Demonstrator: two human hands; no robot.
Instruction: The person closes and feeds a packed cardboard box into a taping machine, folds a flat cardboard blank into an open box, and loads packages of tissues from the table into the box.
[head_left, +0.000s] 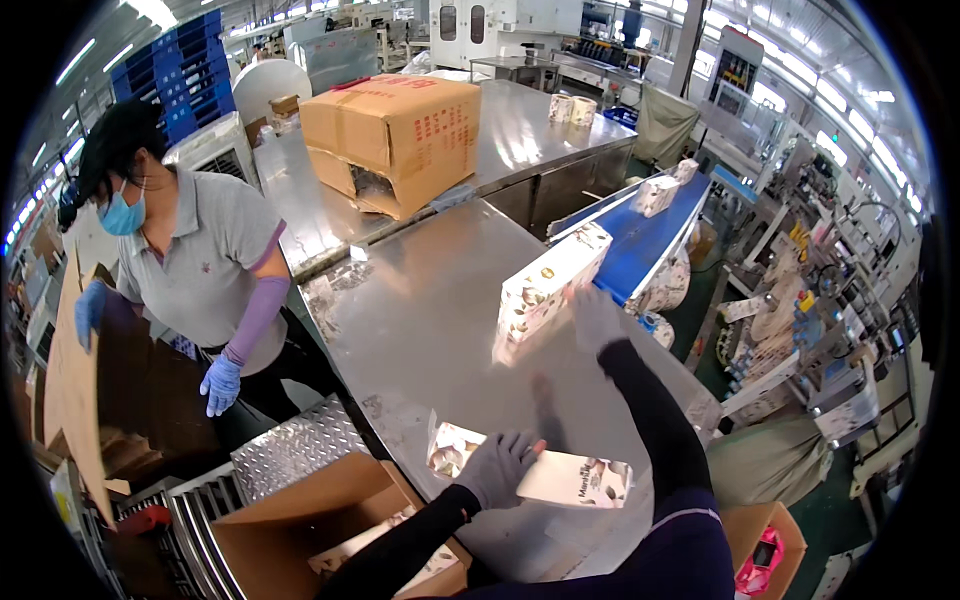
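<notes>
My left hand (497,467), in a grey glove, rests on top of a long white printed pack (560,478) lying flat near the front edge of the steel table (420,300). My right hand (594,317), also gloved, touches the near end of a second white printed pack (547,288) that stands on the table by the blue conveyor belt (640,240). Two more white packs (657,193) ride on the belt farther away.
An open cardboard box (300,520) sits below the table at my left with packs inside. A person in a grey shirt, face mask and blue gloves (221,383) stands left, holding flat cardboard (75,380). A large brown carton (395,135) sits on the far table.
</notes>
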